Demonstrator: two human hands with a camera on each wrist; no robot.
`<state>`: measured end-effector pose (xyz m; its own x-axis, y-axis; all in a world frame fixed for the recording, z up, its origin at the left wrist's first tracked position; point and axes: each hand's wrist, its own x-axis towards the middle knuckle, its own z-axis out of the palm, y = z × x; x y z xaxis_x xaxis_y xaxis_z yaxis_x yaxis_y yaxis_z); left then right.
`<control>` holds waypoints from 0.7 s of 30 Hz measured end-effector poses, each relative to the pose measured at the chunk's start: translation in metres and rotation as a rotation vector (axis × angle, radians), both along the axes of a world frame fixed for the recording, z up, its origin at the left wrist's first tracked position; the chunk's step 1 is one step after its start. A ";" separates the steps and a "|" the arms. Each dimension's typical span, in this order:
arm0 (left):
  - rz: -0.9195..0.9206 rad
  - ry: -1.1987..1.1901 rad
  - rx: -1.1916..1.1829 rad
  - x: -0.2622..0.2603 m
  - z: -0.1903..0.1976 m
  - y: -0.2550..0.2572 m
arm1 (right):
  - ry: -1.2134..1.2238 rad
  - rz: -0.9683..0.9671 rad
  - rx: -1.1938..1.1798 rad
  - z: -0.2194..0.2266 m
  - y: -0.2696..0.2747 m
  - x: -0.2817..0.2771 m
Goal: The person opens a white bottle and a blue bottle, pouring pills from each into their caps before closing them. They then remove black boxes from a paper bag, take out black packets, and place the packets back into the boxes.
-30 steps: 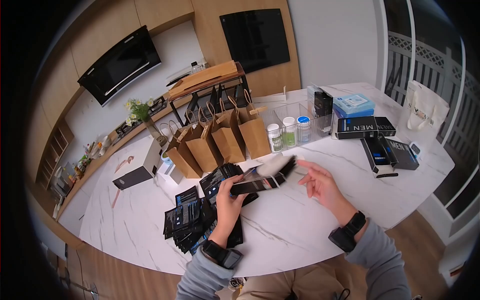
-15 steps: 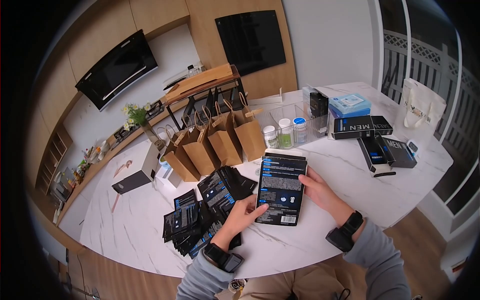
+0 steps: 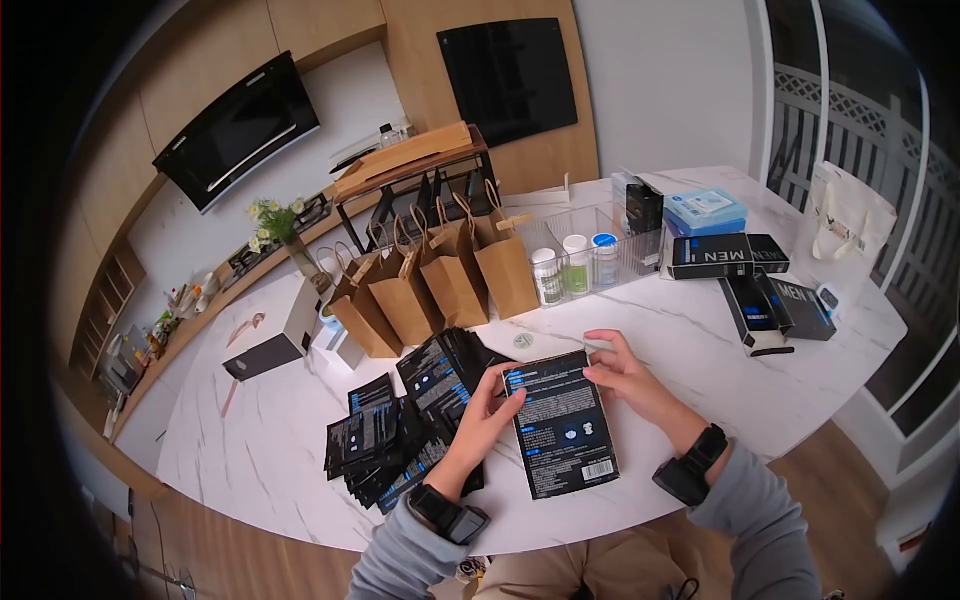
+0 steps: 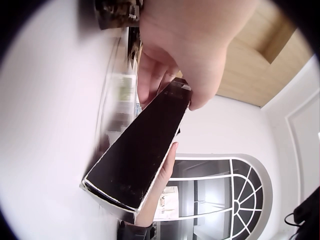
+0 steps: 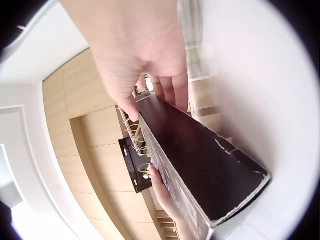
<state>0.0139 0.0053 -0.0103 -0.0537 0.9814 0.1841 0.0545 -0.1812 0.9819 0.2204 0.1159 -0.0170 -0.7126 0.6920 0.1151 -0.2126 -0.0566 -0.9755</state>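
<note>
A black cardboard box (image 3: 562, 430) with blue and white print and a barcode stands tilted over the table before me. My left hand (image 3: 482, 428) pinches its upper left edge, thumb on the printed face and fingers behind. At the upper right corner my right hand (image 3: 640, 388) grips it the same way, the thumb on the front edge. The right wrist view shows the dark side panel of the box (image 5: 200, 155) with worn white edges. Beside my left hand lies a pile of black printed sachets (image 3: 370, 435).
Several brown paper bags (image 3: 455, 270) stand behind the sachets. A clear divided bin (image 3: 625, 250) holds bottles. Black MEN boxes (image 3: 710, 257) and blue packs (image 3: 705, 210) lie at right, near a white bag (image 3: 850, 215). A round sticker (image 3: 523, 341) is on the table (image 3: 690, 500).
The box swung from a blurred, slanted hold in my left hand to upright between both hands, then came down toward me. My right hand has taken hold of it; its white open top no longer shows.
</note>
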 end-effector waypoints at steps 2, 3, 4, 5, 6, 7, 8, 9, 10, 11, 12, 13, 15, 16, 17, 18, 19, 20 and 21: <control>0.022 -0.030 -0.006 -0.001 -0.002 0.000 | -0.037 0.044 -0.009 -0.001 0.003 -0.001; 0.023 -0.029 -0.007 0.000 0.000 -0.001 | -0.075 0.089 -0.017 -0.001 0.004 -0.001; 0.046 -0.030 -0.045 0.001 0.004 -0.003 | -0.074 0.089 -0.017 0.000 0.003 -0.001; 0.070 -0.032 -0.082 0.002 0.007 -0.004 | -0.067 0.089 -0.026 0.001 0.001 -0.001; 0.070 -0.031 -0.082 0.001 0.005 -0.003 | -0.060 0.088 -0.033 0.002 0.001 -0.001; 0.075 -0.031 -0.090 0.000 0.001 -0.002 | -0.060 0.088 -0.033 0.001 0.001 -0.001; 0.081 -0.030 -0.098 -0.002 -0.002 -0.002 | -0.045 0.097 -0.052 -0.001 0.002 -0.001; 0.081 -0.030 -0.098 -0.003 -0.003 0.000 | -0.030 0.106 -0.070 -0.002 0.003 0.000; 0.092 -0.001 -0.021 -0.004 -0.005 0.001 | -0.030 0.106 -0.069 -0.003 0.004 0.000; 0.103 0.027 0.057 -0.005 -0.005 0.002 | -0.025 0.133 -0.098 -0.003 0.005 0.001; 0.103 0.027 0.057 -0.004 -0.005 0.001 | -0.021 0.162 -0.127 -0.004 0.005 0.001; 0.122 -0.020 0.078 -0.002 -0.004 0.001 | -0.021 0.162 -0.126 -0.005 0.006 0.001; 0.144 -0.070 0.096 0.003 -0.002 -0.002 | 0.009 0.115 -0.112 -0.007 0.005 0.001; 0.153 -0.108 0.102 0.004 0.000 -0.002 | 0.008 0.116 -0.114 -0.007 0.004 0.001; 0.162 -0.145 0.110 0.006 0.001 -0.002 | 0.015 0.089 -0.110 -0.006 0.003 0.001; 0.162 -0.145 0.110 0.006 0.002 -0.002 | 0.023 0.062 -0.106 -0.005 0.002 0.000; 0.176 -0.137 0.102 0.006 0.002 -0.002 | 0.023 0.062 -0.106 -0.003 0.000 0.000; 0.190 -0.129 0.094 0.006 0.003 -0.003 | 0.018 0.057 -0.107 0.000 -0.001 0.000; 0.189 -0.129 0.094 0.003 0.001 -0.002 | 0.011 0.052 -0.108 0.002 -0.003 0.000</control>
